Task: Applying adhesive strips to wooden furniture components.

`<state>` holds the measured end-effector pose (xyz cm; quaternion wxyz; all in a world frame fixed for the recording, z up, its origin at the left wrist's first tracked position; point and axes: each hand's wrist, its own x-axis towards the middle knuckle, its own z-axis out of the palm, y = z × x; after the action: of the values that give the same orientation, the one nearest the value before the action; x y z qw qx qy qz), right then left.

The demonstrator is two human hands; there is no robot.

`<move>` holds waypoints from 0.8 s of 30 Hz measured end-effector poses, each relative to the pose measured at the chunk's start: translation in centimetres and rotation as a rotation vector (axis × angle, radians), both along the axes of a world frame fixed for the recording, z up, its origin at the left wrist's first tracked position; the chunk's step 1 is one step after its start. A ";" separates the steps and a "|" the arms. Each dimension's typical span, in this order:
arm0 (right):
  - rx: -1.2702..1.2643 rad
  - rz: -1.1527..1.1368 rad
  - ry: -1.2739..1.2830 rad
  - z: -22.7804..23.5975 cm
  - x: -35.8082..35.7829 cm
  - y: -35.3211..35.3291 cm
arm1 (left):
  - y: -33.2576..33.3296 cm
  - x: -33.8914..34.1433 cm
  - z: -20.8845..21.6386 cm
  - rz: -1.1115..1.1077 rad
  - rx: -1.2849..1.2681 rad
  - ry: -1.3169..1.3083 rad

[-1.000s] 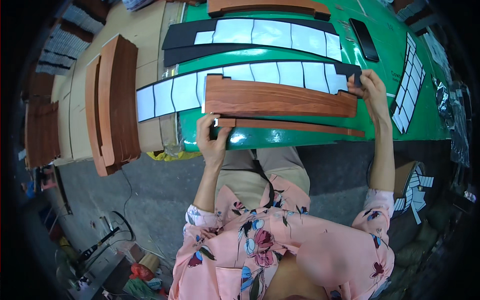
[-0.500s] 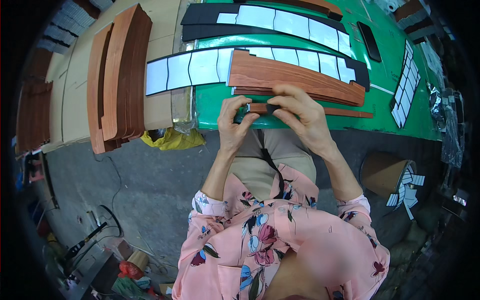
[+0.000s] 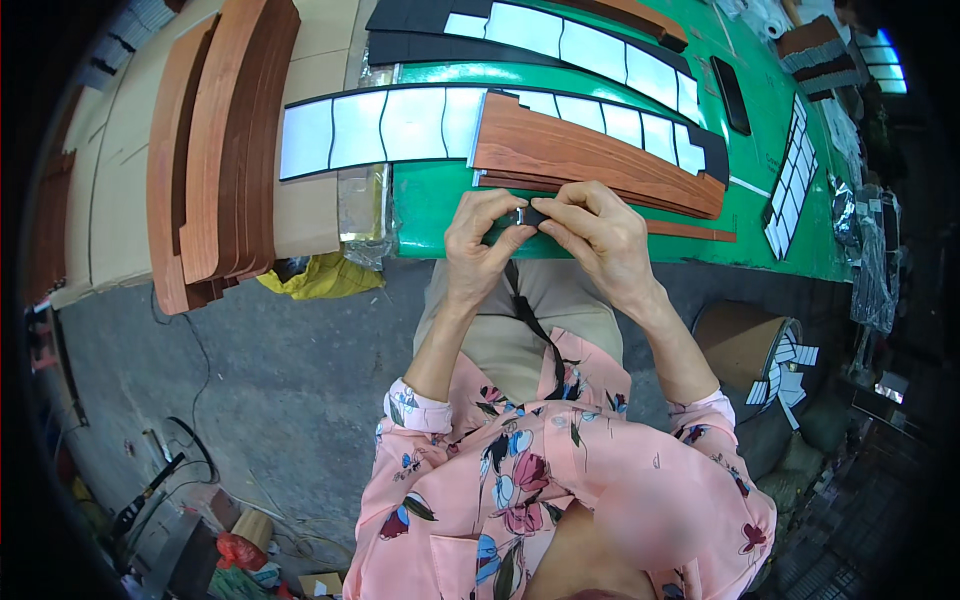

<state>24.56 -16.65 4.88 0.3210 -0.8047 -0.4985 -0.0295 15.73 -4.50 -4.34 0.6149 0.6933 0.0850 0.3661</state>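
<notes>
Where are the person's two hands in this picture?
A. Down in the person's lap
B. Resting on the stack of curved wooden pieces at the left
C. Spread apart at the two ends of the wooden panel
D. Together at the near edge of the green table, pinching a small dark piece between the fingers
D: the left hand and right hand meet over the green table edge, both gripping a small dark piece.

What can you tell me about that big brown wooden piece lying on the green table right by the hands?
The long brown wood-grain panel is flat, slightly curved and reddish with darker streaks. It lies flat on the green table, slanting down to the right, on top of a black strip with white patches. A thinner wood-look strip peeks out below it. The left hand and right hand are just in front of it; whether they touch it cannot be told.
</notes>
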 end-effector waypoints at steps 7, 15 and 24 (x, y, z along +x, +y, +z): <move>-0.024 -0.003 -0.025 0.0 0.2 0.1 | 0.0 0.1 -0.1 0.004 0.005 0.013; -0.030 -0.004 -0.047 0.0 0.1 0.2 | 0.0 0.1 -0.1 0.015 0.026 -0.004; -0.028 -0.010 -0.056 -0.1 0.1 0.3 | 0.1 0.2 -0.2 0.018 0.033 -0.004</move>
<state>24.66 -16.31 4.76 0.2957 -0.8105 -0.5035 -0.0467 15.97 -4.41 -4.50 0.6003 0.7018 0.0842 0.3743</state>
